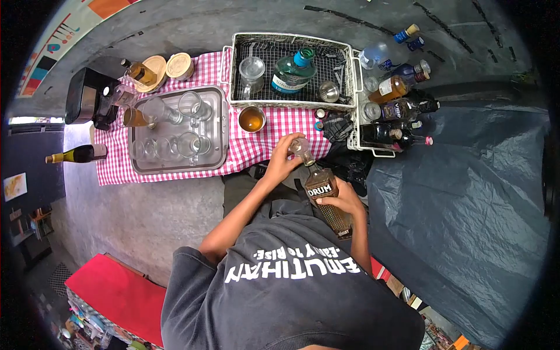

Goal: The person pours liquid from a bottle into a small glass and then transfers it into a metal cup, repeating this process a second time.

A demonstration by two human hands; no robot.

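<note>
My right hand (345, 201) is wrapped round a dark, dimpled whisky bottle (331, 213) labelled DRUM. The bottle tilts away from my body, its neck pointing at a small clear glass (298, 145). The fingers of my left hand (284, 158) are closed round that glass at the bottle's mouth. Whether liquid is flowing between them is too small to tell. Beyond my left hand, a metal cup (252, 119) with amber liquid stands on the pink checked cloth (280, 119). Two small bottle caps (319, 119) lie near the basket.
A metal tray (224, 131) of several glasses is at left, near a wine bottle (79, 154) and black box (87, 96). A wire basket (291, 105) holds a green bottle (294, 73) and glassware. Several bottles fill a rack (353, 125) at right, beside a dark tarp (455, 192).
</note>
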